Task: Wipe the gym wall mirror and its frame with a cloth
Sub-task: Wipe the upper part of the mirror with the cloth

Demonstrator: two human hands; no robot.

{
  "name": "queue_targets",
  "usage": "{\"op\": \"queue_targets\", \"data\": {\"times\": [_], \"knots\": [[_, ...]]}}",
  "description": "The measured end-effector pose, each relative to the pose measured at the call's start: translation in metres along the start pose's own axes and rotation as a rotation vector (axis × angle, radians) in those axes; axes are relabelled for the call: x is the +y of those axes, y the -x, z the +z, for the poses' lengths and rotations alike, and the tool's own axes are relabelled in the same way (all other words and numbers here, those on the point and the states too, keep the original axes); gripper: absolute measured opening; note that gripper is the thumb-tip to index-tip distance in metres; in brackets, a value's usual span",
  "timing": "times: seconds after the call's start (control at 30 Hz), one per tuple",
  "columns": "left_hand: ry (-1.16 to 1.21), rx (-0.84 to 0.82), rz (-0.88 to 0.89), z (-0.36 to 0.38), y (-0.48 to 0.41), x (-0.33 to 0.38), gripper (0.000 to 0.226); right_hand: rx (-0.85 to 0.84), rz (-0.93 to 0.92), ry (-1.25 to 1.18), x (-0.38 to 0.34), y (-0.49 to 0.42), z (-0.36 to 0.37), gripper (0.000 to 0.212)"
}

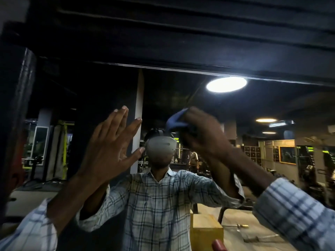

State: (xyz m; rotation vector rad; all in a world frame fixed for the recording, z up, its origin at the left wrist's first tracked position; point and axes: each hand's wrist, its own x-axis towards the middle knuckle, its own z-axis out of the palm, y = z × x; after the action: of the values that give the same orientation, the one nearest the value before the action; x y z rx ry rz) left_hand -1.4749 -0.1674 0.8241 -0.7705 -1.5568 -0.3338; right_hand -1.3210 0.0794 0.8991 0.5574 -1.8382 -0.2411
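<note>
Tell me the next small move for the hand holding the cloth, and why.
Probably slide the blue cloth upward toward the top of the frame. The right hand grips it bunched against the mirror at head height, with a dark band of glass above it, while the open left hand seems to brace on the glass beside it.
</note>
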Motion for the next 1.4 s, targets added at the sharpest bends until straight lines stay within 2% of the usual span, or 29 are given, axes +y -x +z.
{"op": "queue_targets", "data": {"times": [0.13,0.17,0.23,0.33,0.4,0.47,0.57,0.6,0.63,0.67,0.77,0.8,0.87,1.0,1.07,1.13,1.2,1.27,1.33,1.4], "knots": [[0.016,0.008,-0.004,-0.001,0.001,-0.005,0.083,0.401,0.265,0.023,0.033,-0.031,-0.017,0.024],[0.019,0.009,-0.007,0.0,0.002,-0.006,0.083,0.438,0.304,0.005,0.029,-0.032,-0.009,0.024],[0.025,0.007,-0.008,0.0,0.004,-0.009,0.082,0.337,0.255,-0.07,0.0,-0.023,0.012,0.024],[0.017,0.004,0.001,0.0,0.004,-0.015,0.082,-0.012,-0.007,-0.037,-0.031,-0.003,0.029,0.032],[0.022,-0.001,0.004,-0.001,0.005,-0.018,0.083,-0.036,-0.036,0.005,-0.02,-0.015,0.018,0.03],[0.034,-0.004,-0.003,-0.001,0.005,-0.02,0.083,0.141,0.085,0.003,0.0,-0.037,0.006,0.029],[0.035,0.007,-0.005,-0.002,0.007,-0.023,0.082,0.517,0.364,0.027,0.025,-0.067,-0.002,0.025],[0.033,0.007,-0.006,-0.002,0.008,-0.025,0.082,0.581,0.423,0.003,0.021,-0.072,0.004,0.024],[0.034,0.007,-0.007,-0.002,0.009,-0.027,0.082,0.575,0.433,-0.014,0.011,-0.074,0.014,0.022],[0.035,0.005,-0.007,-0.002,0.01,-0.028,0.081,0.498,0.39,-0.03,-0.006,-0.072,0.025,0.02],[0.037,0.0,-0.011,-0.002,0.013,-0.034,0.083,0.092,0.051,0.019,-0.05,-0.057,0.055,0.028],[0.042,0.0,-0.015,-0.002,0.014,-0.035,0.083,0.023,-0.023,0.049,-0.053,-0.057,0.056,0.03],[0.056,-0.009,-0.036,-0.003,0.017,-0.038,0.085,0.089,-0.002,0.066,-0.037,-0.072,0.043,0.026],[0.038,-0.021,-0.049,-0.004,0.022,-0.044,0.087,0.47,0.297,0.112,0.014,-0.107,0.003,0.023],[0.028,-0.012,-0.051,-0.005,0.024,-0.048,0.086,0.541,0.401,0.098,0.011,-0.109,0.012,0.022],[0.024,-0.008,-0.061,-0.005,0.025,-0.049,0.085,0.431,0.328,-0.018,-0.026,-0.088,0.04,0.025],[0.005,-0.013,-0.064,-0.004,0.026,-0.051,0.085,0.133,0.06,-0.139,-0.063,-0.051,0.068,0.032],[-0.019,-0.027,-0.046,-0.004,0.025,-0.053,0.085,-0.153,-0.159,-0.113,-0.081,-0.021,0.08,0.039],[-0.009,-0.037,-0.047,-0.005,0.025,-0.055,0.085,-0.165,-0.174,-0.066,-0.067,-0.03,0.071,0.04],[-0.001,-0.042,-0.059,-0.007,0.026,-0.056,0.085,0.006,-0.096,-0.034,-0.044,-0.059,0.052,0.03]]}}
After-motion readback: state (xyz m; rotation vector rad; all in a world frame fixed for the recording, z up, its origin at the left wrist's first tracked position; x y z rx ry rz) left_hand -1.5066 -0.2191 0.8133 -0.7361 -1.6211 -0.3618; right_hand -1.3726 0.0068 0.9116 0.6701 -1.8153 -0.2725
